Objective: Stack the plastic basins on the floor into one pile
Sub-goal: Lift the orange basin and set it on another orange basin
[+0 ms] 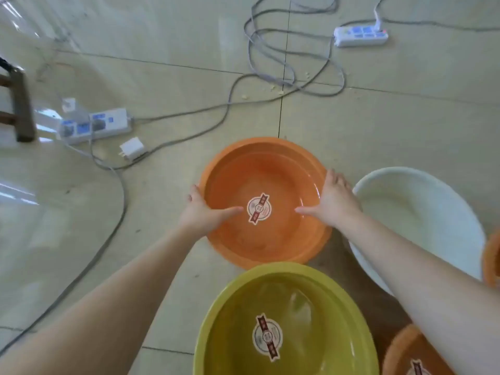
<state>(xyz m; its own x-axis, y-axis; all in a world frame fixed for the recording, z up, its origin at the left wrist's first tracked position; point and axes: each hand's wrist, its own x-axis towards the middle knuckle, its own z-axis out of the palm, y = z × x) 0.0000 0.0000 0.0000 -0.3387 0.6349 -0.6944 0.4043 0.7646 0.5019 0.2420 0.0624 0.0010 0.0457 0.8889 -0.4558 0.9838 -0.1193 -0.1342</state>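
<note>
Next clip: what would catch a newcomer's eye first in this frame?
The orange basin at centre, gripped on opposite rims by the left hand and the right hand, thumbs inside. Just nearer the camera sits a yellow-green basin with the same round sticker, and a white basin lies to the right. Behind them, grey cables loop across the tiled floor between two white power strips.

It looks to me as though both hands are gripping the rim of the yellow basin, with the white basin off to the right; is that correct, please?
Not quite: the left hand and right hand grip opposite rims of the orange basin, not the yellow basin, which sits untouched nearer the person. The head view shows this. The white basin is indeed off to the right.
</note>
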